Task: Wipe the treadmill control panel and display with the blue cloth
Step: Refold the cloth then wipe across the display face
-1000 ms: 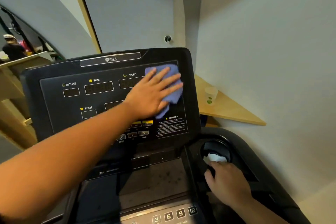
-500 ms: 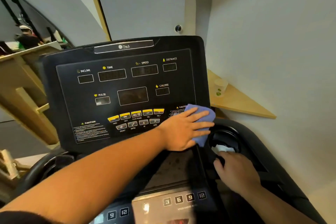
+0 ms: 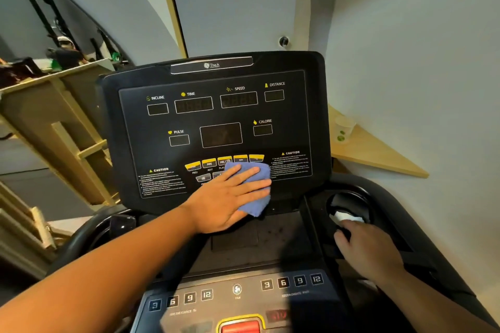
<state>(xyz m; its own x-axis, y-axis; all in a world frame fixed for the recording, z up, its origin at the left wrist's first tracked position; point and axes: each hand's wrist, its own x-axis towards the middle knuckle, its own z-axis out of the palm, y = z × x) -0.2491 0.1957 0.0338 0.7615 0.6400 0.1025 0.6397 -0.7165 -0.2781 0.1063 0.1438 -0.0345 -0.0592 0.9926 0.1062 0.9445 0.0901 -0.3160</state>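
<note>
The black treadmill display panel stands upright ahead, with windows marked incline, time, speed, distance, pulse and calorie. My left hand lies flat on the blue cloth and presses it against the panel's lower middle, over part of the yellow button row. My right hand rests on the console's right side beside the cup holder, fingers curled on the black edge. A lower control strip with numbered keys lies close to me.
A white crumpled thing lies in the cup holder. A wooden corner shelf with a paper cup is on the right wall. Wooden framing stands left. A red stop button sits at the bottom edge.
My left hand with the cloth swept from the panel's upper right down to its lower right, then left to the button row. The right hand stayed by the cup holder.
</note>
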